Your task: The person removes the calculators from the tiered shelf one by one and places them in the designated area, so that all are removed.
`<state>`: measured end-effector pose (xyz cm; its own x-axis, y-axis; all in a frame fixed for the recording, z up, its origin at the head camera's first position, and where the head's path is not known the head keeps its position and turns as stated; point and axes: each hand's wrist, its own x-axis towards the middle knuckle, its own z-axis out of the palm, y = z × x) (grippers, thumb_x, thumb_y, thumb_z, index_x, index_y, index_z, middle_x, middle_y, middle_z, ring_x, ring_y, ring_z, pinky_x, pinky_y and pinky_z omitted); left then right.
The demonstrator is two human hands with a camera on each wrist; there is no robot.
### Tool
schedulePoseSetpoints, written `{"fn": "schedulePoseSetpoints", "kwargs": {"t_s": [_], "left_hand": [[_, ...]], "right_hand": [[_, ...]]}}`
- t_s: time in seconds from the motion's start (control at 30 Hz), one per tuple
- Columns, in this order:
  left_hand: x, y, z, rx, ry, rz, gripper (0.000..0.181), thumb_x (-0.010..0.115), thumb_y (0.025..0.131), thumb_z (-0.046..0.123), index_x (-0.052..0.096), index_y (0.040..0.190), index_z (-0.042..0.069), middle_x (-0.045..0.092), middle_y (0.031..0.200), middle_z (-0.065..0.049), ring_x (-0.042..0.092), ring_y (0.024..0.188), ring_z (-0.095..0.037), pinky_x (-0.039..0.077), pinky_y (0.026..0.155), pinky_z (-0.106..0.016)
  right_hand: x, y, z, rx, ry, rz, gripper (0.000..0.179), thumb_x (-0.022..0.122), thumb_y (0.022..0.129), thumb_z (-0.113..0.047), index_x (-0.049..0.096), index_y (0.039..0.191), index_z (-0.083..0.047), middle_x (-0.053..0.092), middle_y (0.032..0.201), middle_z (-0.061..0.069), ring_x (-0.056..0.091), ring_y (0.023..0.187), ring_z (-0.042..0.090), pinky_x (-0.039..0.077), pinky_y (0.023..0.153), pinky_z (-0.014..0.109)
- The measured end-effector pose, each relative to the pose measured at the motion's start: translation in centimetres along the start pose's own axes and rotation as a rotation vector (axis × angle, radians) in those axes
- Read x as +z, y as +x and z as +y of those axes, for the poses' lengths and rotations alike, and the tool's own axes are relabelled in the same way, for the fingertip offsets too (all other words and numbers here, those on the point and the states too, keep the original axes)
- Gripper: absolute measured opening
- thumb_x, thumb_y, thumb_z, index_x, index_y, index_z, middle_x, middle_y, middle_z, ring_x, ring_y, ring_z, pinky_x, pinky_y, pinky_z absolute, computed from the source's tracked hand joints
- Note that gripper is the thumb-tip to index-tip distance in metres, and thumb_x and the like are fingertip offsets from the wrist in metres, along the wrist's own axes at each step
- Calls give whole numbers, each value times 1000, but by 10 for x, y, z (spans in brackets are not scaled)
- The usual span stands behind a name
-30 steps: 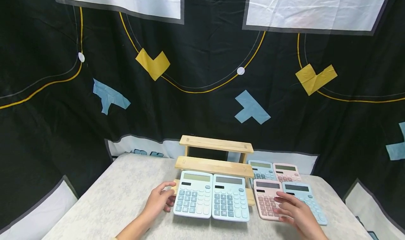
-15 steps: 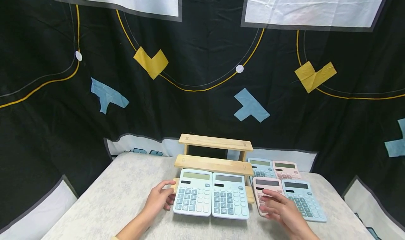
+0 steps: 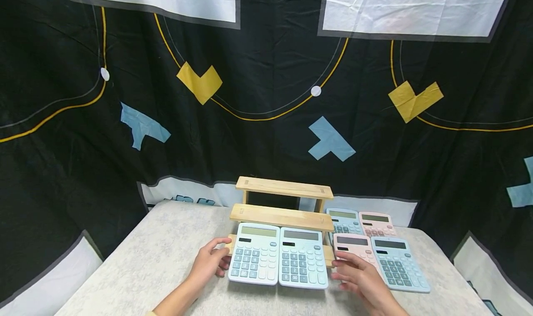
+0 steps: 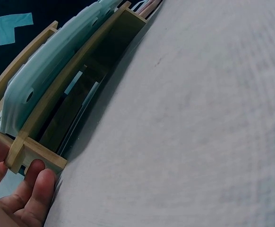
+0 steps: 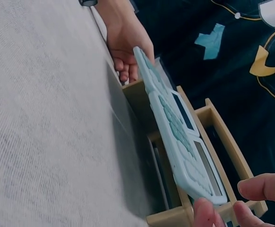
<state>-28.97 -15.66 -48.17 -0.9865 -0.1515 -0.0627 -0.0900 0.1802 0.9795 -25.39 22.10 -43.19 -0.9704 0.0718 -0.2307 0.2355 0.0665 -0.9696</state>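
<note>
A tiered wooden stand [image 3: 281, 216] is on the table, and two pale blue calculators, one left [image 3: 254, 253] and one right [image 3: 303, 258], lean side by side on its lowest front tier. My left hand [image 3: 206, 260] grips the stand's left end; the left wrist view shows the thumb at the shelf's tip and curled fingers against the end piece [image 4: 45, 153]. At the stand's right end is my right hand [image 3: 360, 279], its fingers loosely bent and apart. In the right wrist view its fingertips [image 5: 203, 210] are close to the wood; contact is unclear.
Right of the stand, a pink calculator [image 3: 351, 244] and a blue calculator [image 3: 401, 263] lie in front. Behind them are another blue calculator [image 3: 343, 219] and a pink one [image 3: 376, 223]. Black cloth [image 3: 266, 149] hangs behind the grey table [image 3: 137, 265].
My right hand has moved left from over the pink and blue calculators to the stand's right end. The left hand, the stand and its calculators stay as they were.
</note>
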Motion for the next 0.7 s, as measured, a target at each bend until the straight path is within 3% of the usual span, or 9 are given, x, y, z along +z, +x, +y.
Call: {"fn": "schedulePoseSetpoints", "kwargs": {"t_s": [0.37,0.7], "left_hand": [[0,1,-1,-2,0,-15,37,56,95,16,62,131,10,72,81,-7,62,68,-19,53,54,-31],[-1,1,-1,0,3,-10,38,56,95,17,61,131,9,72,80,-7,62,67,-19,53,55,-32]], "right_hand": [[8,2,4,-28,-11,-6,50,64,90,-7,52,138,4,65,115,16,70,88,24,56,71,37],[12,3,11,-58,-31,-74,55,62,85,-2,51,139,4,62,119,17,64,85,23,55,72,37]]}}
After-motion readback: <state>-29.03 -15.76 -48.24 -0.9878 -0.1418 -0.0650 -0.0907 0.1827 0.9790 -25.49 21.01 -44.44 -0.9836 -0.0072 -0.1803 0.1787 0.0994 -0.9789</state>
